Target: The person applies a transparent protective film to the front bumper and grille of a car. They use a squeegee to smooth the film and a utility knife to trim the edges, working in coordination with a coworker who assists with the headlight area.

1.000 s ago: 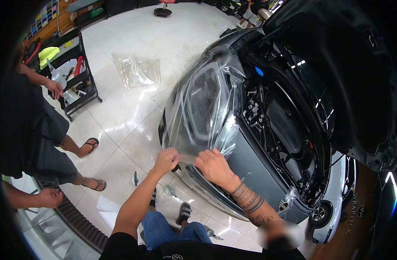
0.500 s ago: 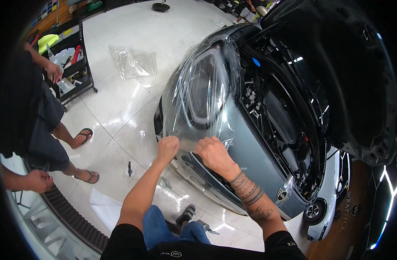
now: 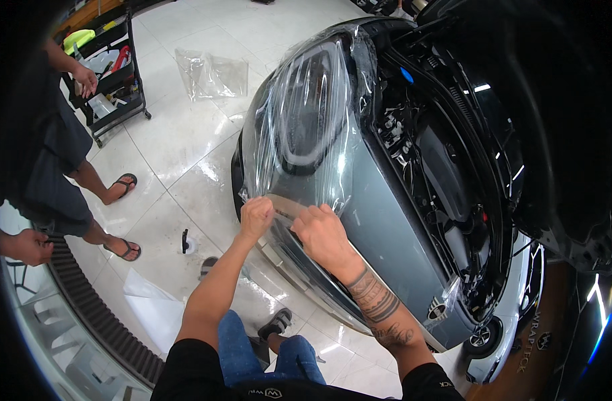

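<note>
A sheet of clear film (image 3: 339, 157) is draped in long creases over the headlight (image 3: 306, 110) and front corner of a grey-green car (image 3: 393, 220). At the film's near edge my left hand (image 3: 258, 217) is closed in a fist, gripping it beside the bumper. My right hand (image 3: 321, 234), on the tattooed arm, pinches the same edge a short way to the right, above the grille area. Between the two hands the film stretches tight. My fingertips are mostly tucked out of sight.
The bonnet (image 3: 553, 134) stands raised over the engine bay (image 3: 446, 174) on the right. At left a person (image 3: 52, 154) in dark clothes stands near a black tool cart (image 3: 112, 87). Crumpled clear film (image 3: 212, 73), a white sheet (image 3: 152, 311) and a small black-and-white object (image 3: 187, 242) lie on the tiles.
My view has shifted nearer the car. Both hands keep their hold on the film's edge, and the film over the headlight lies closer to the surface.
</note>
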A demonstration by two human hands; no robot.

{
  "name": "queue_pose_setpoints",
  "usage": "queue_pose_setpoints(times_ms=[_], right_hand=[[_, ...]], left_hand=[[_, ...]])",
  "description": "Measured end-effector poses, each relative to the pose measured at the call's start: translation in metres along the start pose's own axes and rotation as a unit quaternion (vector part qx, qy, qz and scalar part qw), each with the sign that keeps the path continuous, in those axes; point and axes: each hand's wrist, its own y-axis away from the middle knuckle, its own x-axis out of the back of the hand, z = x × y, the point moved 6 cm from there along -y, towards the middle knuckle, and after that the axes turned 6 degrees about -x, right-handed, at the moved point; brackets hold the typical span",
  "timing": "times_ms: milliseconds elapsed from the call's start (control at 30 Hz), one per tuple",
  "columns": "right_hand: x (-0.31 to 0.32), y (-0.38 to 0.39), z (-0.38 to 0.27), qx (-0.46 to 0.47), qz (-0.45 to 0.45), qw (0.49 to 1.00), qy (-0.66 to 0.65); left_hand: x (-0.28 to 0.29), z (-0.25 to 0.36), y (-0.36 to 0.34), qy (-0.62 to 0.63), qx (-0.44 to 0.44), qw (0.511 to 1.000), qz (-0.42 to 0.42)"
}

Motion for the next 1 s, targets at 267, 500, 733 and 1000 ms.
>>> queue_pose_setpoints(times_ms=[267, 500, 733, 1000], right_hand=[[-0.016, 0.024, 0.031, 0.007, -0.008, 1.000, -0.010], [-0.019, 0.031, 0.043, 0.029, -0.003, 0.998, -0.055], [-0.018, 0.041, 0.047, 0.044, -0.014, 0.994, -0.100], [-0.017, 0.039, 0.054, 0.046, -0.016, 0.990, -0.136]], left_hand=[[-0.024, 0.013, 0.006, 0.009, -0.019, 1.000, -0.002], [-0.032, 0.013, 0.017, -0.015, 0.017, 0.999, 0.047], [-0.041, 0.017, 0.027, -0.048, 0.065, 0.992, 0.097], [-0.040, 0.014, 0.022, -0.032, 0.066, 0.995, 0.064]])
